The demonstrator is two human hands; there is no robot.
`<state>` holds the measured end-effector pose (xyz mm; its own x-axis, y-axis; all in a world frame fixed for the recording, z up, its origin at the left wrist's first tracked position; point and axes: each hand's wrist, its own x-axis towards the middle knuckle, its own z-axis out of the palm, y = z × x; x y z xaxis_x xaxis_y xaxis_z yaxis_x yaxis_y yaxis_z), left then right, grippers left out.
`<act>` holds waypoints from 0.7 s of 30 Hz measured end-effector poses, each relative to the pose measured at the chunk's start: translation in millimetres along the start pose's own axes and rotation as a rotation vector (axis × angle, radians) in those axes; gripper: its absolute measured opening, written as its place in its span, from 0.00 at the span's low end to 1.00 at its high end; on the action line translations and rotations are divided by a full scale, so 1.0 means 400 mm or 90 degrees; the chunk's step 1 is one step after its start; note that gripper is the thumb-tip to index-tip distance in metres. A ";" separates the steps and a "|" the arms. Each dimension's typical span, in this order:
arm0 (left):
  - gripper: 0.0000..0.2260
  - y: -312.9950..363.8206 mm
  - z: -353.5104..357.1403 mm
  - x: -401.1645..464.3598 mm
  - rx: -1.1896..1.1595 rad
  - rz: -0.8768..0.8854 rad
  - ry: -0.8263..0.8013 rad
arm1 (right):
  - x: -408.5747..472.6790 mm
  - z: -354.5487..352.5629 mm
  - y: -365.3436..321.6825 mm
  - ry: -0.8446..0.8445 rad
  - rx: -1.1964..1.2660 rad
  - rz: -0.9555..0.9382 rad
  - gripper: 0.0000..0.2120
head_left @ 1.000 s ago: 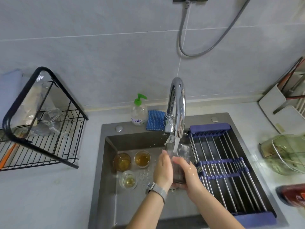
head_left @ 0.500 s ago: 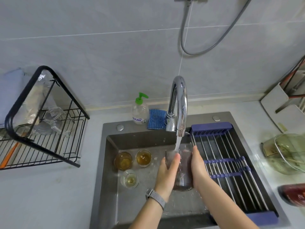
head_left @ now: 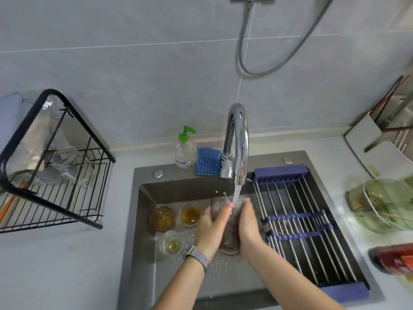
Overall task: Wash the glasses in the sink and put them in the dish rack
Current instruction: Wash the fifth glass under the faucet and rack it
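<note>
Compared with the earlier frame, the two hands are sitting higher and closer together around the glass (head_left: 228, 231), and its rim is now tucked right under the water stream (head_left: 236, 195) falling from the faucet (head_left: 238, 139). The left hand (head_left: 211, 229) is wrapping the glass from the left side of the frame, fingers curled round its wall; the right hand (head_left: 248, 222) is pressing against the right wall, fingers also bent round it. The glass is standing roughly upright at frame centre, above the sink (head_left: 143, 220), long axis running from its base at lower centre up toward the spout. Three unwashed glasses (head_left: 190, 214), holding yellowish liquid, are standing on the sink floor just left of the hands. The dish rack (head_left: 55, 175) is lying well apart at the left edge of the frame, so the left hand is the nearer one for the transfer; the roll-up drainer (head_left: 297, 220) is lying just right of the right hand. Rinsing appears to be in progress, with racking judged to come next.
</note>
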<state>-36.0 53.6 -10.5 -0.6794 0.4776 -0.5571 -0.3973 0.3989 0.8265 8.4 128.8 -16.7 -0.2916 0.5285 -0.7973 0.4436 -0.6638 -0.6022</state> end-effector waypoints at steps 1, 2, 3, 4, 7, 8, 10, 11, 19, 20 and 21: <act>0.37 0.008 0.004 -0.009 0.026 0.012 -0.015 | -0.003 -0.008 -0.016 0.001 0.051 0.033 0.35; 0.37 0.006 0.007 -0.011 0.041 0.011 -0.023 | -0.016 -0.013 -0.029 0.010 0.075 0.054 0.30; 0.39 0.005 0.009 -0.009 0.045 0.011 -0.013 | -0.016 -0.016 -0.030 -0.005 0.077 0.055 0.27; 0.42 0.006 0.006 -0.004 0.038 0.007 0.007 | -0.029 -0.011 -0.027 -0.029 0.052 0.038 0.26; 0.42 0.009 0.013 -0.003 0.087 0.003 0.041 | -0.040 -0.002 0.013 -0.055 -0.091 -0.071 0.32; 0.38 0.006 0.021 -0.010 0.124 0.016 0.050 | -0.037 -0.006 0.015 -0.053 -0.101 -0.093 0.35; 0.31 -0.010 0.035 -0.021 0.197 0.070 0.055 | -0.015 -0.024 0.010 -0.072 -0.036 -0.071 0.42; 0.28 -0.020 0.038 -0.026 0.229 0.091 0.054 | -0.012 -0.035 0.008 -0.099 0.022 -0.034 0.41; 0.19 0.012 0.019 -0.024 0.358 0.104 0.097 | -0.023 -0.034 0.052 -0.114 0.209 0.006 0.32; 0.19 0.020 0.019 -0.022 0.410 0.052 0.067 | -0.015 -0.038 0.060 -0.107 0.217 0.004 0.32; 0.19 0.033 0.021 -0.024 0.512 0.033 0.060 | -0.020 -0.043 0.061 -0.099 0.213 0.001 0.31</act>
<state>-29.5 61.0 5.0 -0.7478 0.4573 -0.4813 0.1767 0.8359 0.5197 36.3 117.4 -24.3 -0.4279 0.4571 -0.7797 0.1507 -0.8146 -0.5602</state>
